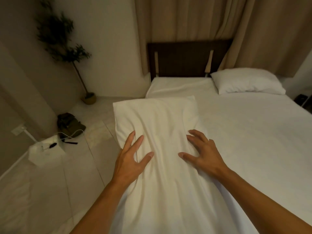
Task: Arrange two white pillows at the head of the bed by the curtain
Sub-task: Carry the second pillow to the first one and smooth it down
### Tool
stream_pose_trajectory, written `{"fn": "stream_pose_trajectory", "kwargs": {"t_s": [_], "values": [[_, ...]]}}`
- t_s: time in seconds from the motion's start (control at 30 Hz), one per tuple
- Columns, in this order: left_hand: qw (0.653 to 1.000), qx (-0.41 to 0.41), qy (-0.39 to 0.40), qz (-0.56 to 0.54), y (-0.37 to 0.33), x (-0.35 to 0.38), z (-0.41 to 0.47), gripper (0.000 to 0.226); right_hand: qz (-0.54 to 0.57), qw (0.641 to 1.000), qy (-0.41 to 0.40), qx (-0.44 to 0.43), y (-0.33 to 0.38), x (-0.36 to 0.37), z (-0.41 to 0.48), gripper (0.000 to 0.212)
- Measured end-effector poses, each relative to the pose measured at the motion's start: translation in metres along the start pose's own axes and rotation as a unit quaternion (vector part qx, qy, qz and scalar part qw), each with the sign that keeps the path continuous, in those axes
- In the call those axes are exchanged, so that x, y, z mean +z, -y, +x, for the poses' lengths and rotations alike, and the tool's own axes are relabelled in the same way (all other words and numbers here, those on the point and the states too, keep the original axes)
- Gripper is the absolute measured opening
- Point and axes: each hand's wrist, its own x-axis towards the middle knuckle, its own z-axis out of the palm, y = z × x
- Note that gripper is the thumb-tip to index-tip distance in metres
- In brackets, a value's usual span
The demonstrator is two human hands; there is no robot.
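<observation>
A long white pillow (pixel 157 119) stretches away from me over the bed's left edge. My left hand (pixel 130 155) grips its left side and my right hand (pixel 200 152) grips its right side, fingers pressed into the fabric. A second white pillow (pixel 247 81) lies flat at the head of the bed on the right, under the beige curtain (pixel 194 19). The white-sheeted bed (pixel 244 132) has a dark wooden headboard (pixel 182 58). The left spot at the head holds only the sheet.
A potted plant (pixel 67 48) stands in the far left corner. A dark bag (pixel 70 124) and a white box with cables (pixel 45 151) sit on the tiled floor to the left of the bed. A dark object (pixel 302 98) lies beyond the bed's right side.
</observation>
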Motion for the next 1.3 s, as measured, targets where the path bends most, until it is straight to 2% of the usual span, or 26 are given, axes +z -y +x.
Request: {"fn": "stream_pose_trajectory", "kwargs": {"t_s": [0.33,0.57,0.73,0.9,1.13,1.3], "values": [[0.995,0.002,-0.1,0.025,-0.103,-0.156,-0.01,0.083,-0.004,0.992,-0.007,-0.127,0.164,-0.082,0.026,0.082],[0.979,0.016,-0.188,0.079,-0.131,-0.269,-0.029,0.085,0.011,0.974,-0.027,-0.224,0.28,-0.087,0.039,0.08],[0.967,0.037,-0.233,0.101,-0.116,-0.356,-0.046,0.084,0.015,0.964,-0.034,-0.263,0.368,-0.058,0.042,0.08],[0.955,0.052,-0.268,0.12,-0.072,-0.454,-0.068,0.083,0.037,0.956,-0.037,-0.289,0.462,-0.001,0.041,0.077],[0.939,0.024,-0.298,0.168,-0.005,-0.592,-0.104,0.08,0.074,0.944,-0.009,-0.321,0.591,0.096,0.043,0.078],[0.928,0.002,-0.319,0.194,0.033,-0.662,-0.119,0.08,0.097,0.936,0.016,-0.337,0.659,0.157,0.059,0.083]]}}
